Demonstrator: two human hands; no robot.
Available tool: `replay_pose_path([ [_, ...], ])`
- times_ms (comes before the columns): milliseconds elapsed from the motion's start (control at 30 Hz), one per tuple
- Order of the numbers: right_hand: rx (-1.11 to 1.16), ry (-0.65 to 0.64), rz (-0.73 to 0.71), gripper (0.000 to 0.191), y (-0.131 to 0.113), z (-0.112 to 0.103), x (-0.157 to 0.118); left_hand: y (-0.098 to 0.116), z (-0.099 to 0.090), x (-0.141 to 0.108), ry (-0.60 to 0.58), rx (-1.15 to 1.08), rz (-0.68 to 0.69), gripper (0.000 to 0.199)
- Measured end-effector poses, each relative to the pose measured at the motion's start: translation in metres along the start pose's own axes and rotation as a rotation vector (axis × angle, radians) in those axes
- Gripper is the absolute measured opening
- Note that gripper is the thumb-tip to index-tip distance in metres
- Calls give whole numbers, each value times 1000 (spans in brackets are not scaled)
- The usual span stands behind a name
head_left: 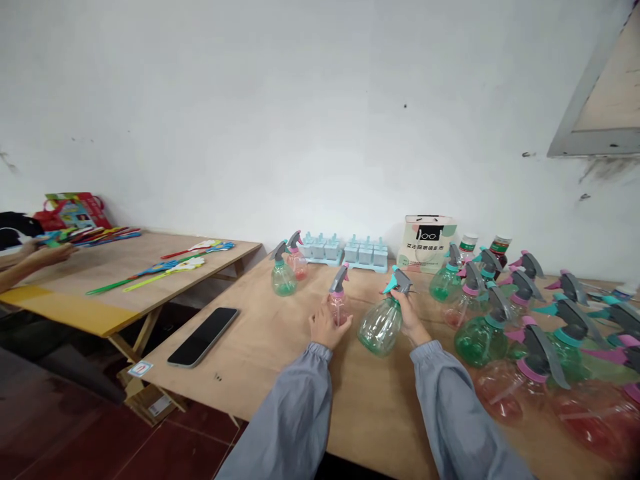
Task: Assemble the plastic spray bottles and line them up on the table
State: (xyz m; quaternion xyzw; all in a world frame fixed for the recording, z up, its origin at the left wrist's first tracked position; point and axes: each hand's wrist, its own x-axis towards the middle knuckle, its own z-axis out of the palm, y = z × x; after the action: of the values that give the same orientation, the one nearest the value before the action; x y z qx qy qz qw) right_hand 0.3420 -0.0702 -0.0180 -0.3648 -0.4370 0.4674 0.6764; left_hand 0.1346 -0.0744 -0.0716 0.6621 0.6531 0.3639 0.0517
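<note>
My left hand [327,325] is wrapped round the body of a pink spray bottle [339,305] that stands upright on the table. In my right hand [409,318] is a green spray bottle [379,328], gripped at the neck under its grey and teal trigger head; it is tilted, and I cannot tell whether its base touches the table. Behind and to the left, another green spray bottle [283,279] and a pink one [299,265] stand close together. Several more green and pink spray bottles [483,339] crowd the right side.
A black phone [203,337] lies at the table's left. Light blue ice-pop molds [367,253], a paper bag [427,245] and lidded bottles [500,248] stand along the wall. On the left-hand table [110,270], a co-worker's hands [47,255] are near colourful plastic sticks [165,272].
</note>
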Motion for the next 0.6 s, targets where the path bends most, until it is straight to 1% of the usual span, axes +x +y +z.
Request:
replay_pose_path([
  [100,-16,41,-26,40,1,0,-1,0,0,0,-1,-24,-2,88],
  [267,-51,31,-71,36,-2,5,-1,-2,3,0,0,-36,10,88],
  [433,-83,70,-53,39,0,1,1,-1,1,0,-6,-20,12,87],
  [500,-98,58,-52,39,-1,-1,0,1,-1,0,-23,-21,2,87],
  [600,-119,6,-72,38,-4,-1,0,3,-4,-1,-29,-17,-5,87],
])
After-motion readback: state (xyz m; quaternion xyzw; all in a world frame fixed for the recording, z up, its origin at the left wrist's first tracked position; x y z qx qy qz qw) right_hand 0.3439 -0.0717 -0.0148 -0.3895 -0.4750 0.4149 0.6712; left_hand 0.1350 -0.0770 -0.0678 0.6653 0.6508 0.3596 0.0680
